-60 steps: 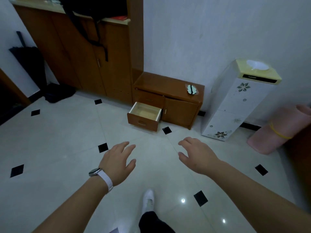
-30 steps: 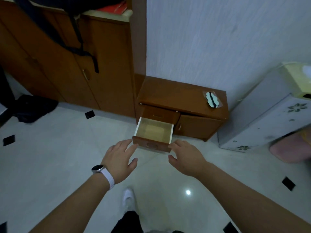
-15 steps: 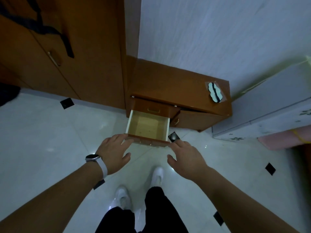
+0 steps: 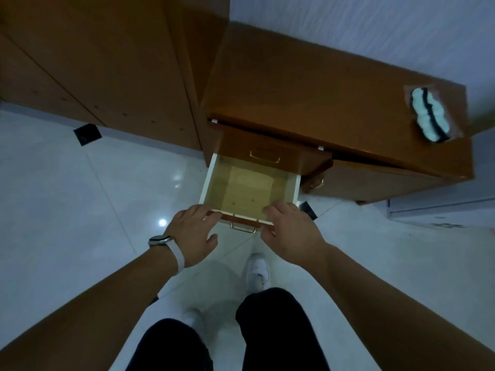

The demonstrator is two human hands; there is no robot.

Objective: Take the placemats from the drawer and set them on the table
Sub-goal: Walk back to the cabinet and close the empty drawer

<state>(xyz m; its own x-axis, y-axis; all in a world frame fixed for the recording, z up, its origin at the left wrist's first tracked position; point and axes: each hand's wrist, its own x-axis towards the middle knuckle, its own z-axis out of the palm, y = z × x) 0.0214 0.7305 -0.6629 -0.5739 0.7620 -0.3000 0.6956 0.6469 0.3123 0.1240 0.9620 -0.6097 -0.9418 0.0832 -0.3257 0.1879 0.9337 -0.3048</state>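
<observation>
The lower drawer (image 4: pixel 206 180) of a low brown cabinet (image 4: pixel 308 89) stands pulled out, seen from above. Its pale wooden bottom shows a flat tan sheet (image 4: pixel 250 184); I cannot tell if it is a placemat. My left hand (image 4: pixel 192 231), with a watch on the wrist, reaches the drawer's front left corner with its fingers stretched forward. My right hand (image 4: pixel 290 231) lies over the front rim on the right, its fingertips just inside the drawer. Neither hand holds anything. The brass handle (image 4: pixel 242 227) shows between them.
A tall brown wardrobe (image 4: pixel 107 62) stands left of the cabinet. A clear packet with a white and black item (image 4: pixel 428 115) lies on the cabinet top at the right. A white appliance (image 4: pixel 442 207) stands at the far right. My legs and white shoe (image 4: pixel 258 271) are on the tiled floor below.
I have walked up to the cabinet and bent over it. Both hands moved forward from mid-air to the front edge of the open drawer.
</observation>
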